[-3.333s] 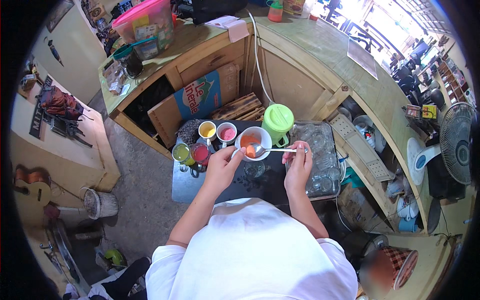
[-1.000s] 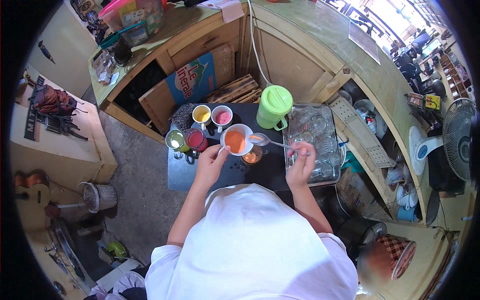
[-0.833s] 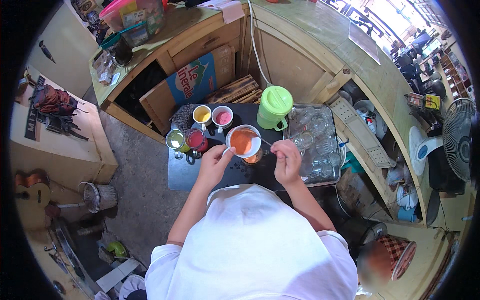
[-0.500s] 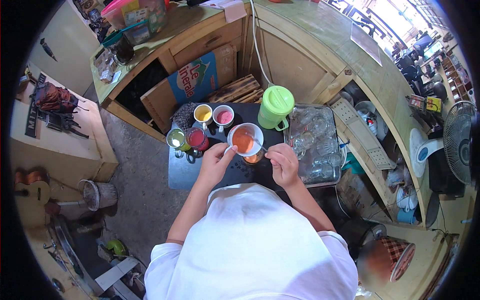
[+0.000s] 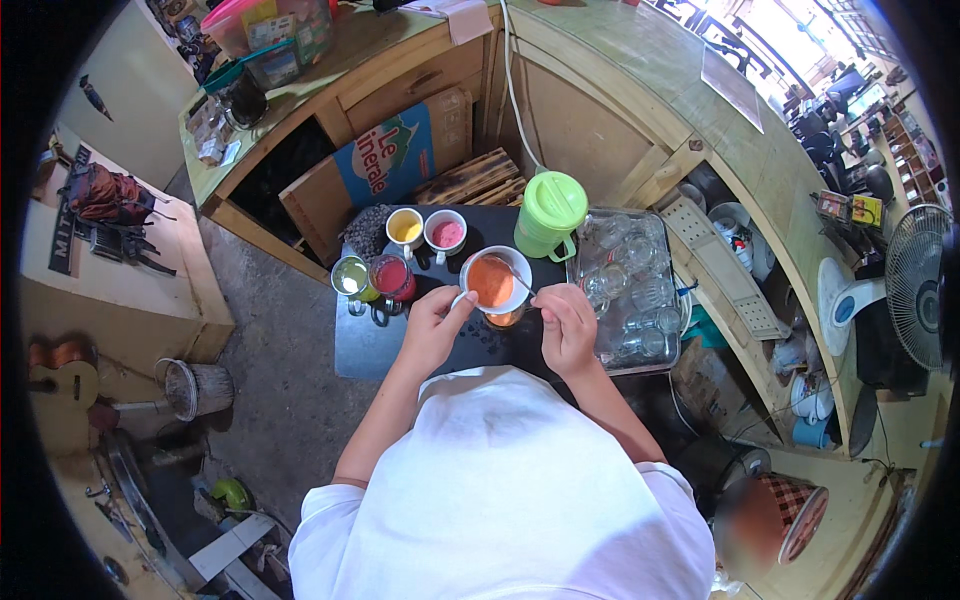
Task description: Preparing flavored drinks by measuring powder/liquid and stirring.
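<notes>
My left hand [image 5: 440,318] grips the handle of a white cup [image 5: 472,262] of orange liquid [image 5: 490,284]. Pinched in my right hand [image 5: 566,325] is a thin metal spoon [image 5: 522,282], its lower end dipping into that liquid. Just under the cup's near side shows part of a glass [image 5: 506,319] with orange contents. Left of the cup stand two more white cups, one with yellow liquid [image 5: 405,227] and one with pink liquid [image 5: 446,236]. Nearer me are a glass mug of green drink [image 5: 352,277] and a glass mug of red drink [image 5: 393,279].
A green lidded pitcher [image 5: 550,215] stands behind the cup on the dark table [image 5: 365,350]. To its right a metal tray [image 5: 668,262] holds several clear glass mugs [image 5: 640,295]. Wooden counters [image 5: 600,60] curve around the far side, with a cardboard box [image 5: 320,205] beneath.
The spoon has shifted within the cup, its shaft now lying further back across the liquid. The cup has tilted slightly and moved a little right. Both hands keep their grips.
</notes>
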{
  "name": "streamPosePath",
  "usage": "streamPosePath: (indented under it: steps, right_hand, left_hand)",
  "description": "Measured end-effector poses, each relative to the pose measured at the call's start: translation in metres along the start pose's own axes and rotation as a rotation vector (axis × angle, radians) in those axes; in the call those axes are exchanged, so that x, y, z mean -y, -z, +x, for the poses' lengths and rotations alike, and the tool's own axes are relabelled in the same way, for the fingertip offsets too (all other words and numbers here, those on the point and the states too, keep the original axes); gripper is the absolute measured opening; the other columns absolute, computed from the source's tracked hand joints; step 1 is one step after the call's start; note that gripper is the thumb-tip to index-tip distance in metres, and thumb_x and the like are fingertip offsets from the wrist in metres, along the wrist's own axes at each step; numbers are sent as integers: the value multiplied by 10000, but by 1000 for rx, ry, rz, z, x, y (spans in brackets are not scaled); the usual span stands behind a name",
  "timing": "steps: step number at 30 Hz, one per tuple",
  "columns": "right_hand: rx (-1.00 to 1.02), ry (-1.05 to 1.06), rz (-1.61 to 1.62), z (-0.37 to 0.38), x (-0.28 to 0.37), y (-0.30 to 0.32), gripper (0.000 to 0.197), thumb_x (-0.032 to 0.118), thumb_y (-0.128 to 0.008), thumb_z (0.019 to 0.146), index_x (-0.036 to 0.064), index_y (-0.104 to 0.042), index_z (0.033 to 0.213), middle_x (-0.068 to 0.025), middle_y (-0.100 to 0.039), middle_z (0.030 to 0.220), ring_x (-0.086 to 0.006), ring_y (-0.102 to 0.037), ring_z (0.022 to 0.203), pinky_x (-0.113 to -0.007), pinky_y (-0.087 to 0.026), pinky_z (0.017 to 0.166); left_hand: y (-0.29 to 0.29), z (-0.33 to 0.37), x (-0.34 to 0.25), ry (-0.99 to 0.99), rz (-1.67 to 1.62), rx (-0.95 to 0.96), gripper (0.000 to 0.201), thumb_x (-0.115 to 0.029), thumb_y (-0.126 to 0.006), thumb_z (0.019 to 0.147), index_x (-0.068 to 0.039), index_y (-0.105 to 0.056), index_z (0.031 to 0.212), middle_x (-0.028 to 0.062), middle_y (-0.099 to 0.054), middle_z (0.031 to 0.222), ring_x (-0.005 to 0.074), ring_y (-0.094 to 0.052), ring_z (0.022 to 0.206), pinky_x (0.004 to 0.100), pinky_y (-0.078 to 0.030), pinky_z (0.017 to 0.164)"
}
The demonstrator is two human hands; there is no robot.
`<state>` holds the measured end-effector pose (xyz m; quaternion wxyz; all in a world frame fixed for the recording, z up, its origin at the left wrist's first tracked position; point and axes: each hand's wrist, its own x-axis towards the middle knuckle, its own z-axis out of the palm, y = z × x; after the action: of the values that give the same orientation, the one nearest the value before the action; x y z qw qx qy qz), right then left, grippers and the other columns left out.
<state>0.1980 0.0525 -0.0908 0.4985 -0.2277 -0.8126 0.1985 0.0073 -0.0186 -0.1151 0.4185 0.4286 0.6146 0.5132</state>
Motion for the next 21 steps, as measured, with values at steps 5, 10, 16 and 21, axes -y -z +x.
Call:
streamPosePath:
  steps: [5, 10, 16, 21]
  right_hand:
    - [-106, -289, 50, -7, 2, -8, 87, 29, -470, 895, 6, -548, 863, -112, -586, 785, -280, -573, 713, -358, -460, 674]
    - [-157, -392, 142, -10, -8, -11, 215, 147, -413, 990, -1, -524, 881, -79, -571, 803, -127, -543, 706, -253, -454, 650]
    - [-328, -612, 301, -14, 0, -21, 250, 183, -393, 1008, 3, -523, 893, -49, -557, 822, -97, -523, 718, -227, -443, 676]
    - [-406, -668, 347, -15, -3, -23, 238, 151, -404, 995, -6, -539, 879, -66, -556, 781, -116, -525, 701, -243, -433, 649]
  left_hand:
    - [-1, 0, -8, -14, 64, 3, 298, -204, -607, 892, 42, -539, 738, 51, -435, 647, 123, -402, 601, 300, -323, 547]
    - [1, 3, -13, -52, 165, 44, 297, -206, -598, 892, 21, -543, 709, 35, -454, 621, 117, -416, 586, 290, -331, 540]
    - [0, 7, -24, -95, 213, 30, 327, -192, -619, 867, 46, -506, 673, 89, -431, 600, 170, -408, 562, 331, -331, 534]
    - [1, 9, -22, -103, 234, 26, 326, -182, -618, 861, 47, -500, 662, 93, -436, 589, 180, -403, 549, 334, -329, 527]
